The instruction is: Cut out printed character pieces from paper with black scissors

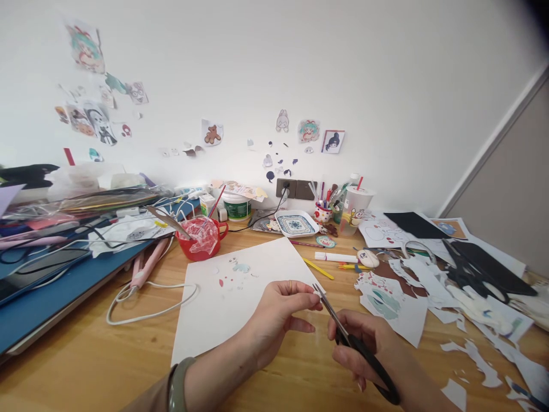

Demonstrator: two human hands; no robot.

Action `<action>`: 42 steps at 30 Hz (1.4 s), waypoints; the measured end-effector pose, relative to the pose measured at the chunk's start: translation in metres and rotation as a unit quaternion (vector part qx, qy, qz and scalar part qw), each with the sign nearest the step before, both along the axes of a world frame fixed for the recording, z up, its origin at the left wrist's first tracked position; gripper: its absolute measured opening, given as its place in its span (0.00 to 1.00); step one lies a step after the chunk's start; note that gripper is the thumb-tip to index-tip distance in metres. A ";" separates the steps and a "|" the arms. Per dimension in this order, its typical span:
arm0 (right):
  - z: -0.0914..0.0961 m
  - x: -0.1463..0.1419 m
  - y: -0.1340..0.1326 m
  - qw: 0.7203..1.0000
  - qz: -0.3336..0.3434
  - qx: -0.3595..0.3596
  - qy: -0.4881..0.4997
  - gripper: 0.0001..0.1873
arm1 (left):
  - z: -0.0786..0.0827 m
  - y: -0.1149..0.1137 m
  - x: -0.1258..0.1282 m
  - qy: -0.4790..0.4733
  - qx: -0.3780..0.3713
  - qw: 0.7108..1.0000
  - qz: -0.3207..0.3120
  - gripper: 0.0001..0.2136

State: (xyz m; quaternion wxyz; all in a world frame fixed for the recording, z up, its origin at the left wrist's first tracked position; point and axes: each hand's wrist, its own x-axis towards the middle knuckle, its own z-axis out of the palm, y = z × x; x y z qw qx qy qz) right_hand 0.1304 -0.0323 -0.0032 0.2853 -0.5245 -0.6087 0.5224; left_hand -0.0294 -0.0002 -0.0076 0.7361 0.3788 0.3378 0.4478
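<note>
Between thumb and finger, my left hand [285,309] pinches a tiny scrap of white paper [318,290]. My right hand [364,343] grips a pair of black-handled scissors [332,312], its slim blades pointing up and left at that scrap. Whether the blades touch the paper is too small to tell. Beneath and left of my hands lies a white sheet [214,320] bearing small coloured cutouts, among them a pale teal piece [241,267]. Right of the scissors rests a partly cut printed sheet [388,303] with teal and red shapes.
A red cup [199,246] with a stick stands behind the sheet. A patterned square dish [295,223] and a lidded drink cup [355,212] sit near the wall. Paper offcuts [472,360] and another black pair of scissors [467,269] cover the right side; a cable [150,320] loops at left.
</note>
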 end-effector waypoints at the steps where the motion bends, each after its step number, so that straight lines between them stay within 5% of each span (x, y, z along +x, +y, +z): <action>1: 0.000 0.000 0.000 1.000 0.000 -0.001 0.001 0.08 | 0.000 0.000 0.000 -0.001 0.000 1.000 -0.001 0.07; 42: -0.002 0.001 0.000 1.000 0.020 0.006 0.004 0.08 | -0.001 -0.001 -0.001 -0.006 0.008 1.000 -0.017 0.04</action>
